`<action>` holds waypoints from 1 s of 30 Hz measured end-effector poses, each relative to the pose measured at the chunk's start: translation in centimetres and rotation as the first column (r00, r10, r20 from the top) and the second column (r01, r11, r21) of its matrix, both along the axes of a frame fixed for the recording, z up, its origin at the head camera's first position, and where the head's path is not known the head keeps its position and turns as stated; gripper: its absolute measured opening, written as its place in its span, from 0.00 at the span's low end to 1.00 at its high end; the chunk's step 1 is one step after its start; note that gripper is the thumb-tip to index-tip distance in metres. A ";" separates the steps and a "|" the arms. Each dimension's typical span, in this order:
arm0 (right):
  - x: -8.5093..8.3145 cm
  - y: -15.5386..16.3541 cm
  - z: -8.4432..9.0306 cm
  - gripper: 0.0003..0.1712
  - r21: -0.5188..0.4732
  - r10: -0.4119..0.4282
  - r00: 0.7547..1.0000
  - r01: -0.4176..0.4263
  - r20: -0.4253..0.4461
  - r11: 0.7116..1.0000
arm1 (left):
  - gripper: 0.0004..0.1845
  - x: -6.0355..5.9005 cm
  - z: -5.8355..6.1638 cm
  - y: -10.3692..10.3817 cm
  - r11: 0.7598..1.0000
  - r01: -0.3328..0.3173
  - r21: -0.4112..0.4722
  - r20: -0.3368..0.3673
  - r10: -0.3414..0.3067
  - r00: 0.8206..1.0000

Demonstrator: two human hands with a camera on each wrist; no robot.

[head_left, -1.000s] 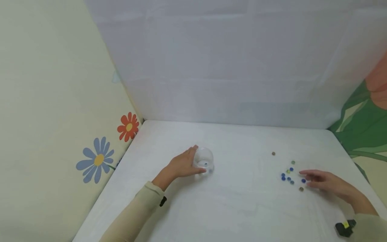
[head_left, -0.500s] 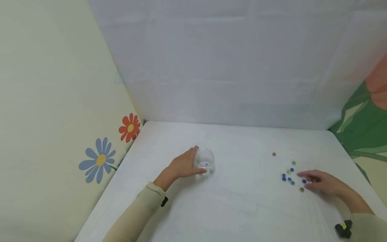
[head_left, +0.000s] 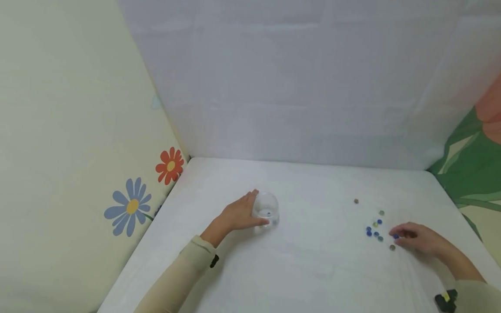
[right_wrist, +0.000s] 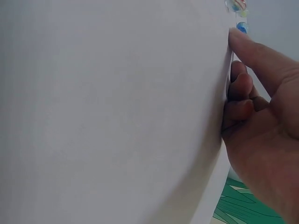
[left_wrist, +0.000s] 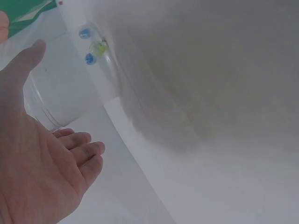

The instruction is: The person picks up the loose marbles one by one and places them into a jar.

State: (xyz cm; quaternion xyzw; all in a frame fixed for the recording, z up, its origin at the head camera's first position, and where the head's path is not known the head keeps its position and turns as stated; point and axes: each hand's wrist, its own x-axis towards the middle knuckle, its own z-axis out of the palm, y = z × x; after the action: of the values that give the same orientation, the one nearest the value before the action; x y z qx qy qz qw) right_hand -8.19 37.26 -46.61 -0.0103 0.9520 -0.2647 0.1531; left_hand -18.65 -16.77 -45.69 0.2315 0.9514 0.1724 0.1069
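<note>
At lower centre, the left hand (head_left: 238, 213) clasps a clear jar (head_left: 268, 202), presumably to steady it. At lower right, the right hand (head_left: 419, 237) brackets a blue marble (head_left: 395, 237); I cannot tell whether it pinches.

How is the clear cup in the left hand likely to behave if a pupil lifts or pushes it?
The clear cup seems stiff: its wall shows no dent beside the left hand. It may be slippery, as its wall looks smooth. The marbles at its bottom would probably roll if it tilted.
</note>
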 end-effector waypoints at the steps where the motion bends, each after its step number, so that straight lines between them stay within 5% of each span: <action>1: 0.0 0.0 0.0 0.19 0.002 0.001 1.000 -0.001 -0.008 1.000 | 0.62 0.0 0.0 0.0 1.000 -0.001 0.000 -0.002 0.001 1.000; 14: 0.0 -0.1 -0.2 0.28 -0.029 -0.073 0.997 0.072 -0.006 0.997 | 0.62 0.2 -0.2 0.2 1.000 -0.015 0.001 0.006 0.015 1.000; 30: 0.2 -3.8 1.7 0.29 -0.106 -0.132 0.987 0.122 -0.094 0.987 | 0.61 0.3 0.0 0.4 1.000 -0.013 -0.010 -0.006 0.012 1.000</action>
State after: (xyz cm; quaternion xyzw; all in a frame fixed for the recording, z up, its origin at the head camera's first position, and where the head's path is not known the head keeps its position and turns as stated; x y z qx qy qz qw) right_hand -7.97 33.44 -44.87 0.0296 0.9429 -0.3203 0.0869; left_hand -18.32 -16.40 -45.68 0.2255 0.9540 0.1677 0.1043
